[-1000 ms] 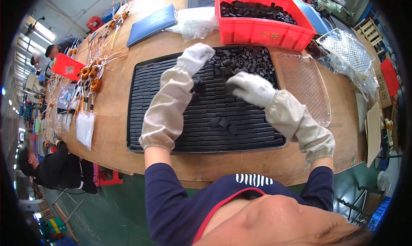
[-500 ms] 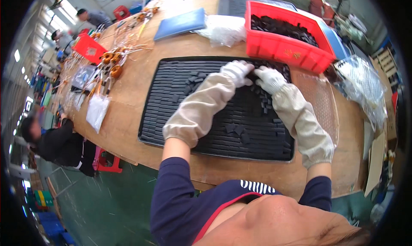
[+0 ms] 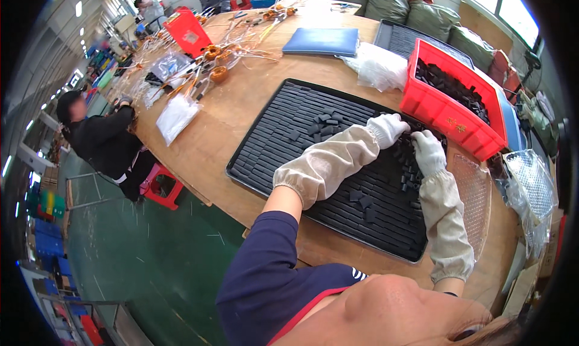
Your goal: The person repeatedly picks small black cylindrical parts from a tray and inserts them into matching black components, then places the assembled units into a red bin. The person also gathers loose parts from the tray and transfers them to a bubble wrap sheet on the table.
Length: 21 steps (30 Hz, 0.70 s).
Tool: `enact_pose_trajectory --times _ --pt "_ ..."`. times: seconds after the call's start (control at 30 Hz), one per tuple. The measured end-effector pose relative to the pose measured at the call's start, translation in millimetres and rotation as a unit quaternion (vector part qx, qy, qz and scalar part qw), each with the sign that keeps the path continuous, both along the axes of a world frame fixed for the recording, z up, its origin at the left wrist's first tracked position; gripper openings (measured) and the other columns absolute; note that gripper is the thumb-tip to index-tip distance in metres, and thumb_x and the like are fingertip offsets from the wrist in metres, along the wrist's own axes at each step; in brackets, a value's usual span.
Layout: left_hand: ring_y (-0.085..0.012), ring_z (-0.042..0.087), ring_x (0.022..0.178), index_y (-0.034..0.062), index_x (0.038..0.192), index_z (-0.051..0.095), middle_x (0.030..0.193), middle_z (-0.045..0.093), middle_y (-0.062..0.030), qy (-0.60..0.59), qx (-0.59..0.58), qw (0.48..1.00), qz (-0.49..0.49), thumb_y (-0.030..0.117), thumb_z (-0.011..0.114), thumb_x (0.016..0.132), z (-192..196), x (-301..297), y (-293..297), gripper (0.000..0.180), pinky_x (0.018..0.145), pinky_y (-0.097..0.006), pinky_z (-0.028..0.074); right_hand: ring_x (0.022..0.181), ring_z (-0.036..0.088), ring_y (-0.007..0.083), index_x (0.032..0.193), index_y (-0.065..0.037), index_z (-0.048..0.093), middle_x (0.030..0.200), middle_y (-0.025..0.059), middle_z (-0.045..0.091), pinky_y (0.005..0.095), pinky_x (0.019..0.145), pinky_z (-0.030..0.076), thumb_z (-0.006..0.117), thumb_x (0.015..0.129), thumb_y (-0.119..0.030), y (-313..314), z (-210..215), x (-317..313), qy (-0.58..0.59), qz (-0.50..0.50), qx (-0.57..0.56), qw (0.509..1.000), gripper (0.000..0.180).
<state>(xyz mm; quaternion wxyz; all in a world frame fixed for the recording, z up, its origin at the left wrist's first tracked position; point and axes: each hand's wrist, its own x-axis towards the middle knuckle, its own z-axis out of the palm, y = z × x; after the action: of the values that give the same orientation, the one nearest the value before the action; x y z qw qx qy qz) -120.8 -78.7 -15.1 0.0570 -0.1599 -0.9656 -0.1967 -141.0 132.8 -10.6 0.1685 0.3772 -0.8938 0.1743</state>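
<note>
A blue folder [image 3: 321, 42] lies just beside a plastic bag [image 3: 381, 68] on the tabletop [image 3: 241, 101], orange coils [image 3: 219, 75] to their left. A co-worker [image 3: 99, 135] sits on a red stool [image 3: 173, 194].

Left forearm [image 3: 329, 168] angled forward and rightward, right forearm [image 3: 445, 225] pointing ahead, white-gloved left hand [image 3: 386, 130] and right hand [image 3: 429, 153] close together, both curled.

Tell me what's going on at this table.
A person in white gloves and beige sleeve covers has both hands over the far right part of a black tray. The left hand and right hand are close together among loose black tubes; whether they grip any is unclear. Rows of black pieces fill much of the tray, with a few loose on top. A red bin beyond holds more.
</note>
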Motion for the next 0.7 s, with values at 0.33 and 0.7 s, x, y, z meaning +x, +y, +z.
enact_pose_trajectory --times 0.33,0.7 --pt "-0.0392 0.065 0.116 0.0213 0.138 0.061 0.128 0.063 -0.0195 -0.078 -0.059 0.994 -0.057 0.027 0.058 0.101 -1.5 3.5 -3.7 0.038 0.1 -0.05 0.052 0.101 0.07 0.0274 0.11 -0.004 0.074 0.105 0.0148 0.072 0.0369 0.093 0.054 0.071 0.089 -0.009 -33.5 64.1 105.7 -0.42 0.198 -0.078 0.882 0.021" --pt "-0.0367 0.068 0.104 0.0112 0.115 0.071 0.108 0.07 -0.0143 0.112 0.109 0.986 -0.056 0.017 0.064 0.097 16.6 38.2 -46.6 0.02 0.092 -0.044 0.056 0.111 0.066 0.0376 0.122 -0.008 0.068 0.121 0.0164 0.066 0.0437 0.094 0.055 0.074 0.086 -0.018 -19.0 64.1 135.6 -0.256 0.239 0.023 0.936 0.037"
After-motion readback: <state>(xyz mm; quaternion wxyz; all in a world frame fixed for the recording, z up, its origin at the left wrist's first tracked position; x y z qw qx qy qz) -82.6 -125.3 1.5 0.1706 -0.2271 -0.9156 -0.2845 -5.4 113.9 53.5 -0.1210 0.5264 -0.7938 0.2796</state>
